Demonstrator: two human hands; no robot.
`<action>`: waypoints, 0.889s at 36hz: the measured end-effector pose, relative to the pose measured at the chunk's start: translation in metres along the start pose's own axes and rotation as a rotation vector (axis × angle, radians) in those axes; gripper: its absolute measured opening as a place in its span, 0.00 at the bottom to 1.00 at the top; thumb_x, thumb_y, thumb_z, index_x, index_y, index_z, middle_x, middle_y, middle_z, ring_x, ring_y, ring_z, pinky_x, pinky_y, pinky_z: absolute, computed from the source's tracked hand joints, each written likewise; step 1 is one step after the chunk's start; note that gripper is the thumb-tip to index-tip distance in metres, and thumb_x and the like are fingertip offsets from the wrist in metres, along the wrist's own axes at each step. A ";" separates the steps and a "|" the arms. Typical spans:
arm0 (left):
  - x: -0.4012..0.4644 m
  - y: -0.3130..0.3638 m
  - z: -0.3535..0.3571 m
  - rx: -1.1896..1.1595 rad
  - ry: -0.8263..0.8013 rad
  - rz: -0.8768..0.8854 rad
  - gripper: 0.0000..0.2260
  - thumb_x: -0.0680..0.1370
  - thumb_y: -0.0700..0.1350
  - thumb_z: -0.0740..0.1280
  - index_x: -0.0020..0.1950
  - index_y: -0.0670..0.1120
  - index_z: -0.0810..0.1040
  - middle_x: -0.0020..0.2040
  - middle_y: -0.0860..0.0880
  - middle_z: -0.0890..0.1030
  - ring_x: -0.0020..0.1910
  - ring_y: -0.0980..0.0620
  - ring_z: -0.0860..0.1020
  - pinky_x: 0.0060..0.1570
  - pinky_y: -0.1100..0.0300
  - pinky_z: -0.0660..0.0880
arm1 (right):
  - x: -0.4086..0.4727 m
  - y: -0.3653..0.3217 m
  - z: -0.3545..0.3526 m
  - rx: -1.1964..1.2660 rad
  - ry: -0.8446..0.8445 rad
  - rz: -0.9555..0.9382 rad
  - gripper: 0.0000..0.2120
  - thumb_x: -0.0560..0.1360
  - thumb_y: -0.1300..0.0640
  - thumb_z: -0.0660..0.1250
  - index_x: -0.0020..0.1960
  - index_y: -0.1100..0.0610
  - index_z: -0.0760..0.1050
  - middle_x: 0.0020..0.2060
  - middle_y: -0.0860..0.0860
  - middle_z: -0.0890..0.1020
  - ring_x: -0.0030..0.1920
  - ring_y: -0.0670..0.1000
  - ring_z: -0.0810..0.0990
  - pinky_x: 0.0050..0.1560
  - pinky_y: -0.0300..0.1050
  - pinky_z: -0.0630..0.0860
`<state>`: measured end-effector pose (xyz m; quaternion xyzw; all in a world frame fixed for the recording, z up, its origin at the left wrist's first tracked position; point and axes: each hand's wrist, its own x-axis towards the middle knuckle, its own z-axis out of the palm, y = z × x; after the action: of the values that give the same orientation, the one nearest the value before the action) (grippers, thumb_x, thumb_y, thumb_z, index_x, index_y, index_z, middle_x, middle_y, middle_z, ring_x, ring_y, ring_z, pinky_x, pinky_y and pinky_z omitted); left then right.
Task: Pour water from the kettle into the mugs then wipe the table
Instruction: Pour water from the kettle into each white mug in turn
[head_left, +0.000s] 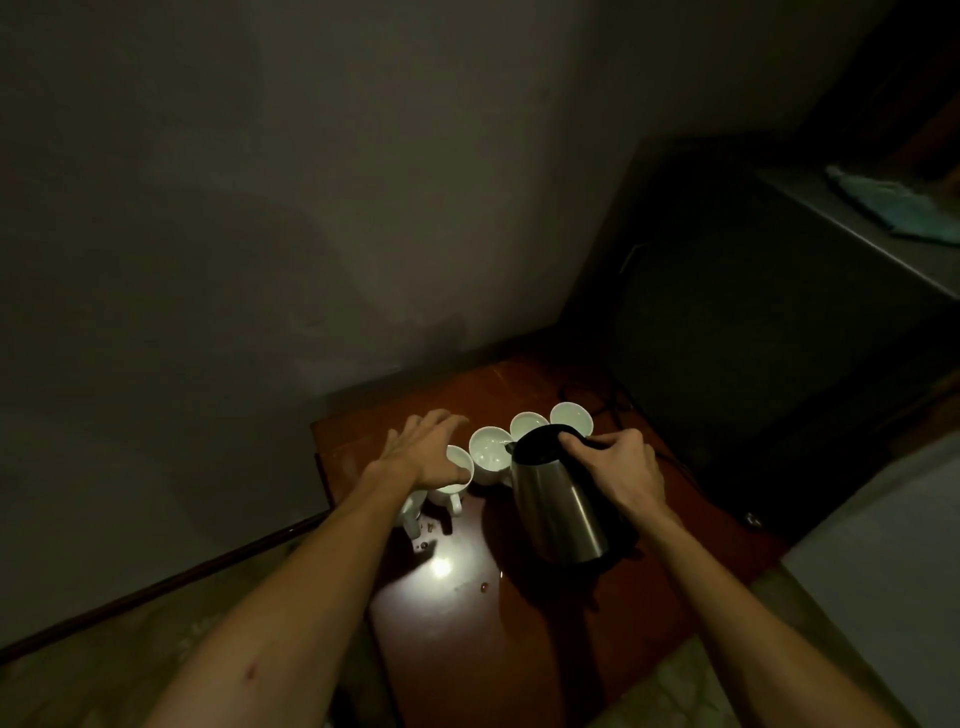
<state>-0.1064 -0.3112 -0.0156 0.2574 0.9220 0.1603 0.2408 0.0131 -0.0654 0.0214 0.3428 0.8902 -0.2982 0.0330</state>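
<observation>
**Spill risk at the mugs**

Right hand (621, 470) wrapped round handle of kettle (558, 493), table (467, 649) centre. Long axis tilted, spout towards 10 o'clock over second mug (490, 453). Left hand (423, 452) spread, resting on first mug (457, 475). Overtilt likely splashes past rim; mugs packed tight, nudge tips one.

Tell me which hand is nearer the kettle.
Right. The right hand grips the kettle by its black handle; the left hand rests over a white mug, apart from the kettle.
</observation>
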 end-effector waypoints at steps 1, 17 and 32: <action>0.000 0.000 0.000 0.001 -0.001 0.000 0.39 0.71 0.57 0.72 0.79 0.57 0.58 0.79 0.51 0.57 0.75 0.43 0.59 0.68 0.39 0.62 | 0.001 0.001 0.001 0.000 -0.003 -0.006 0.32 0.72 0.25 0.71 0.62 0.50 0.85 0.48 0.46 0.88 0.46 0.48 0.86 0.51 0.54 0.85; -0.003 -0.001 0.001 0.032 0.008 -0.010 0.38 0.72 0.57 0.71 0.78 0.59 0.58 0.79 0.53 0.57 0.75 0.44 0.60 0.67 0.41 0.62 | 0.011 0.012 0.012 0.034 -0.042 0.038 0.52 0.52 0.10 0.61 0.58 0.48 0.84 0.45 0.44 0.88 0.44 0.47 0.87 0.51 0.56 0.86; -0.006 -0.006 0.003 0.033 0.001 -0.018 0.39 0.71 0.58 0.72 0.79 0.58 0.57 0.79 0.52 0.57 0.75 0.44 0.59 0.67 0.40 0.62 | 0.010 0.007 0.011 0.023 -0.043 0.047 0.51 0.54 0.12 0.62 0.61 0.48 0.83 0.47 0.44 0.87 0.45 0.47 0.87 0.51 0.55 0.86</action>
<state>-0.1027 -0.3190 -0.0181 0.2530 0.9268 0.1430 0.2377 0.0079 -0.0611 0.0062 0.3574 0.8776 -0.3147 0.0550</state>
